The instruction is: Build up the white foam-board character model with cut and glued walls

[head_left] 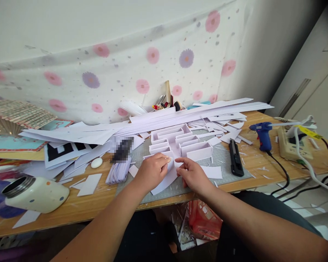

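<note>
A white model of thin board, with several open box-like compartments, sits on a grey cutting mat. At its near side is a curved strip of white board. My left hand is closed, thumb and fingers pinched at the strip's upper edge; the fingertips partly hide the contact. Just right of the strip, my right hand has its index finger and thumb apart, with nothing visible between them. Its fingertips are close to the model; whether they touch it I cannot tell.
A black utility knife lies right of the mat, with a blue glue gun and a power strip beyond. Long white sheets and offcuts lie behind. Leftward are a cable bundle, a white oval object and a tipped jar.
</note>
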